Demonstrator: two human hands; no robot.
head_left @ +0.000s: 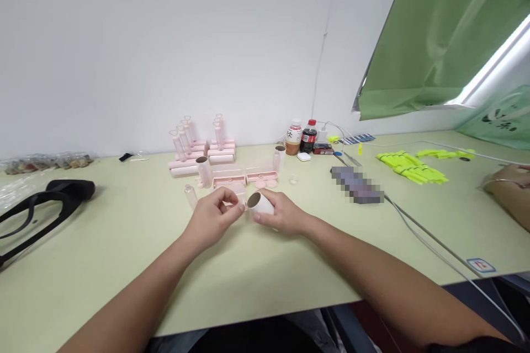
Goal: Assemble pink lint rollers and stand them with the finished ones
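Note:
My right hand [281,212] is wrapped round a white roll [264,204] whose hollow brown core faces left. Close beside the roll's open end, my left hand [215,212] has its thumb and fingertips pinched together; a thin clear piece seems to be at the fingertips, too small to make out. Just behind the hands lie pink open holders [229,180] and pink round discs [266,183]. Another roll [203,172] stands upright behind my left hand, and a clear pink tube [191,196] leans near its wrist side.
Pink assembled rollers [184,168] stand by the wall. Two bottles [294,137], a blurred phone [356,185], cables and yellow-green strips [412,167] are to the right. Black frames [62,201] lie at left. Another person's arm [511,190] rests at the right edge.

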